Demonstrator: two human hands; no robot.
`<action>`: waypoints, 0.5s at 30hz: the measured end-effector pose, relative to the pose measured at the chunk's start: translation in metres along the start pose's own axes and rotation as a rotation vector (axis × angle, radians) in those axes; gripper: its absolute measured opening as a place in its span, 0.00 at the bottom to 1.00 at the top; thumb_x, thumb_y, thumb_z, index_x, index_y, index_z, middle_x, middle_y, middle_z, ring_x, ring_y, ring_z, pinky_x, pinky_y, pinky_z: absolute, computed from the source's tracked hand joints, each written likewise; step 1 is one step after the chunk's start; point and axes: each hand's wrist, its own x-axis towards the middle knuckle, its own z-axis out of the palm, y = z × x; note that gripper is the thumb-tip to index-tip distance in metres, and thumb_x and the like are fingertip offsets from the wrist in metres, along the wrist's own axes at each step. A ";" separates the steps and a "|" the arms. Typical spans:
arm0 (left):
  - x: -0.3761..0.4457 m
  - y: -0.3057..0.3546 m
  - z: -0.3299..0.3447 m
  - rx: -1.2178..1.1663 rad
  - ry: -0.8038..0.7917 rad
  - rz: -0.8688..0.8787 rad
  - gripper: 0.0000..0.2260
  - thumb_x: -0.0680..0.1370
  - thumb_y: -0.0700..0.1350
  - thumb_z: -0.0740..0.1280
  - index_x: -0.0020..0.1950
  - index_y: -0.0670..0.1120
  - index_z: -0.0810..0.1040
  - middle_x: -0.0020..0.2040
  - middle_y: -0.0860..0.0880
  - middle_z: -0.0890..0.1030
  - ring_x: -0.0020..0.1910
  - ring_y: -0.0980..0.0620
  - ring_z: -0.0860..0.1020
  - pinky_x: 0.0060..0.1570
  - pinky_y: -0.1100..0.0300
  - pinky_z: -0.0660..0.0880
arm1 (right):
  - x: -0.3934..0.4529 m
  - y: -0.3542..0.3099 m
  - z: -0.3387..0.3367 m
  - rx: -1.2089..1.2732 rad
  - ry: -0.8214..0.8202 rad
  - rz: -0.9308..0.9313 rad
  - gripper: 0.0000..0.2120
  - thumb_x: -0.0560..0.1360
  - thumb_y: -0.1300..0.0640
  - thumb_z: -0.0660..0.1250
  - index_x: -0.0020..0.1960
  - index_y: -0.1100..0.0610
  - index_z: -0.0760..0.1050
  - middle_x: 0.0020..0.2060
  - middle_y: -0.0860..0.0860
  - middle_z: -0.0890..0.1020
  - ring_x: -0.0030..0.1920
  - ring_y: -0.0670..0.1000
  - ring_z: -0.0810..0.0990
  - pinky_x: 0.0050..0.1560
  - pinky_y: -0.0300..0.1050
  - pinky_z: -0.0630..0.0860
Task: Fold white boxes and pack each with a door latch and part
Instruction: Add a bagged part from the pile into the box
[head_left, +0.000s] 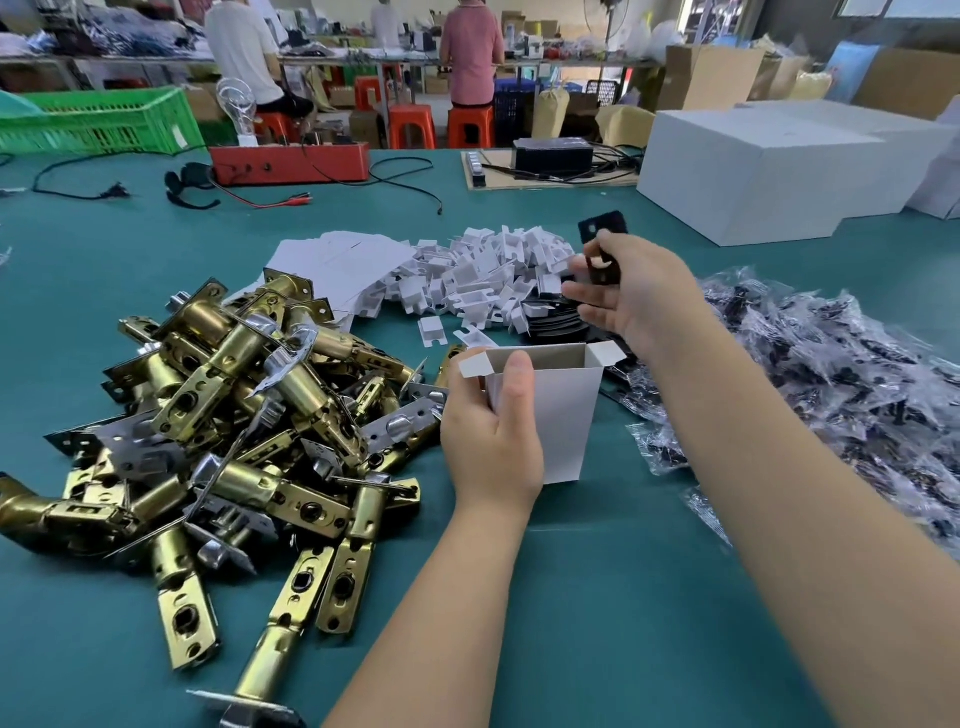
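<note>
Left hand (493, 431) grips one open white box (563, 415); right hand (631, 296) pinches one black plate (602, 244).

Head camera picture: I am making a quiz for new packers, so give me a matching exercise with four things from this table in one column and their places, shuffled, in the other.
Things
1. white box
2. black plate
3. brass latches
4. green crate

Places
A. heaped on the table to the person's left
B. pinched in the right hand, raised above the box
C. at the far left edge of the table
D. held upright in the left hand, top flaps open

Pairs: 1-D, 2-B, 3-A, 4-C
</note>
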 end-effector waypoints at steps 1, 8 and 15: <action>0.000 -0.001 0.000 0.003 -0.001 0.005 0.19 0.70 0.64 0.57 0.45 0.51 0.74 0.40 0.56 0.77 0.41 0.60 0.75 0.43 0.63 0.71 | -0.007 0.002 -0.004 0.016 0.000 0.004 0.11 0.80 0.51 0.61 0.42 0.53 0.76 0.43 0.51 0.83 0.31 0.47 0.83 0.26 0.36 0.74; 0.001 -0.001 0.000 0.010 0.003 0.024 0.16 0.70 0.64 0.58 0.43 0.53 0.72 0.39 0.57 0.75 0.39 0.65 0.73 0.40 0.71 0.67 | -0.053 0.026 -0.029 0.282 -0.079 0.088 0.11 0.81 0.53 0.58 0.45 0.56 0.75 0.39 0.54 0.86 0.28 0.47 0.78 0.25 0.35 0.71; 0.001 0.001 0.000 0.025 -0.001 0.019 0.16 0.69 0.66 0.57 0.43 0.54 0.71 0.37 0.58 0.74 0.36 0.66 0.72 0.37 0.72 0.66 | -0.055 0.040 -0.040 0.322 0.018 0.140 0.08 0.81 0.62 0.56 0.49 0.59 0.73 0.31 0.52 0.83 0.24 0.45 0.77 0.22 0.34 0.72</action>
